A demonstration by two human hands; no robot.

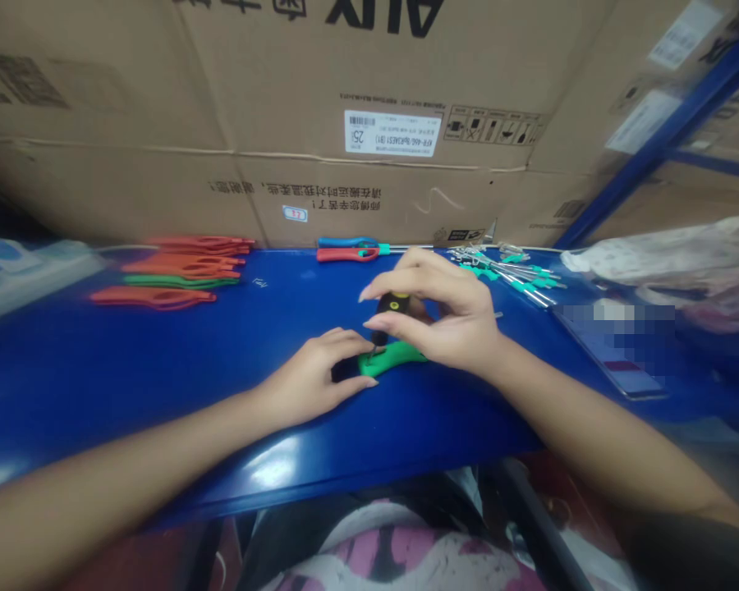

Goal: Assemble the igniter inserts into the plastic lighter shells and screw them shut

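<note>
A green plastic handle [397, 355], shaped like a long lighter's body, lies on the blue table in front of me. My left hand [308, 373] pinches its left end between thumb and fingers. Closed around a black screwdriver [384, 317] with a yellow mark is my right hand [452, 316]. The tool stands nearly upright, its thin shaft reaching down to the left end of the green handle. The exact contact of the tip is too small to make out. My right hand covers part of the handle's right end.
Orange-red handles [160, 297] and a green one [178, 281] lie back left. A blue handle [345, 242] and a red one [338, 255] sit at the back middle. Metal rods with teal parts [523, 279] and a phone [616, 353] lie right. A cardboard box [271, 98] stands behind.
</note>
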